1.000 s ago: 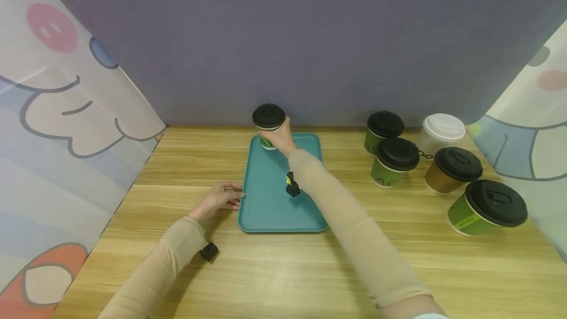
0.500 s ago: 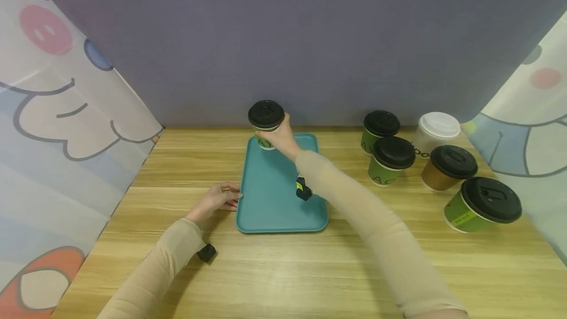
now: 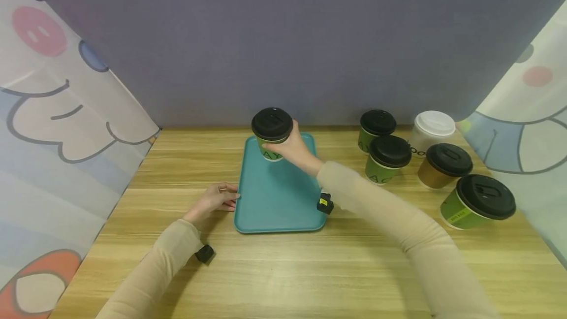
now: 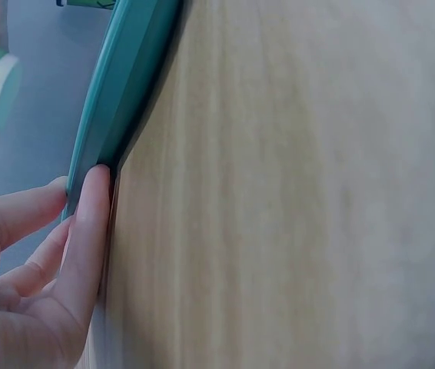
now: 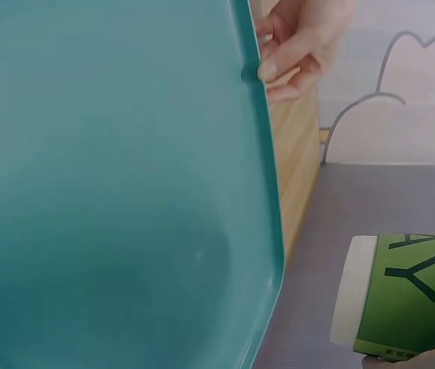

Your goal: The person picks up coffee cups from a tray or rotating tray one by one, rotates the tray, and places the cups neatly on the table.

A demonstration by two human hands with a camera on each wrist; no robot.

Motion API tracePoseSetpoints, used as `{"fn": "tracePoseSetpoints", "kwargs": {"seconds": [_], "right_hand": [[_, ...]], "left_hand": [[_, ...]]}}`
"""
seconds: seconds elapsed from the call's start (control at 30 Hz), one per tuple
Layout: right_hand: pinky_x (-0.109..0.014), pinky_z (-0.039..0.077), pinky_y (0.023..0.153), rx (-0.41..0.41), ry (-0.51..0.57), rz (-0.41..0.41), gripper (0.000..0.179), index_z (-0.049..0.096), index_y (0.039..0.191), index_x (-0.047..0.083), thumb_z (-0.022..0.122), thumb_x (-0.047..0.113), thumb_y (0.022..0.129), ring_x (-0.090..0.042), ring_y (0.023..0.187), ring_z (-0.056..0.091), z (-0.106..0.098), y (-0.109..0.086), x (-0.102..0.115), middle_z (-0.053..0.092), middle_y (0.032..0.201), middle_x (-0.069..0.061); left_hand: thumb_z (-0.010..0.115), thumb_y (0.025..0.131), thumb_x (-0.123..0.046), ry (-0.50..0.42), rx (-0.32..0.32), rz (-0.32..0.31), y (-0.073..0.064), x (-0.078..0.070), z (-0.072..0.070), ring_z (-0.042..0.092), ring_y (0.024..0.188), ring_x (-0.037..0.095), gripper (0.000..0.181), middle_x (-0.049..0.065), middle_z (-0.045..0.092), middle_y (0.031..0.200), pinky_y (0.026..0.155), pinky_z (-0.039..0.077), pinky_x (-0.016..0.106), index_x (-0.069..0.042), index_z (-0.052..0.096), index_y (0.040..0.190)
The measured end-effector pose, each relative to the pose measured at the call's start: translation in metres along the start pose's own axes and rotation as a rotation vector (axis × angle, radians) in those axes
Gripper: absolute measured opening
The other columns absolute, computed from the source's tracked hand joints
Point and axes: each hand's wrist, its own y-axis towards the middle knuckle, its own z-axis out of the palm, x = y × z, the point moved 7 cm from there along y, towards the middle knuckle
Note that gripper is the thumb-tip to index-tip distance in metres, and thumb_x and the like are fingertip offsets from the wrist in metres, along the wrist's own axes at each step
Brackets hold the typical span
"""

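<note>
A green paper coffee cup [image 3: 269, 147] with a black lid [image 3: 272, 123] is in my right hand [image 3: 296, 150], fingers curled round its side. It stands upright over the far left part of a teal tray [image 3: 276, 201]. From the left wrist, the cup's pale base [image 4: 4, 94] shows raised above the tray surface. My left hand [image 3: 215, 198] pinches the tray's left edge: the thumb lies at the rim and a finger [image 4: 87, 223] presses the outer wall. The right wrist view shows the cup's printed side [image 5: 417, 296] at lower right, its top out of frame.
To the right stand several lidded paper cups: two green ones [image 3: 376, 129] [image 3: 382, 170], a white one [image 3: 425, 142], a brown one [image 3: 433, 175] and a larger green one [image 3: 462, 210]. A grey wall [image 3: 283, 48] rises behind the wooden table [image 3: 274, 274].
The held cup has shifted slightly right and nearer over the tray, and the right forearm has swung to the right. My left hand stays at the tray edge. The head view has turned slightly.
</note>
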Motion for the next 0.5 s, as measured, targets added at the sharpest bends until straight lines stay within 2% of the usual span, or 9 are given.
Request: {"fn": "tracePoseSetpoints", "kwargs": {"seconds": [0.2, 0.5], "right_hand": [[-0.043, 0.03, 0.101, -0.009, -0.002, -0.064, 0.088, 0.018, 0.133, 0.004, 0.076, 0.014, 0.068, -0.026, 0.12, 0.033, -0.018, -0.021, 0.004, 0.025, 0.133, -0.014], [-0.044, 0.025, 0.104, 0.0, 0.028, -0.078, 0.085, 0.023, 0.131, 0.004, 0.077, 0.004, 0.064, -0.026, 0.12, 0.034, -0.049, -0.051, -0.004, 0.034, 0.13, -0.014]], "left_hand": [[0.056, 0.085, -0.005, 0.006, -0.03, -0.02, 0.0, 0.0, -0.001, 0.057, 0.061, 0.012, 0.036, 0.008, 0.058, 0.074, 0.063, 0.055, 0.027, 0.011, 0.044, 0.115], [0.055, 0.086, -0.005, 0.005, -0.011, -0.001, -0.002, -0.001, 0.0, 0.057, 0.063, 0.013, 0.036, 0.009, 0.057, 0.077, 0.064, 0.055, 0.028, 0.012, 0.044, 0.115]]}}
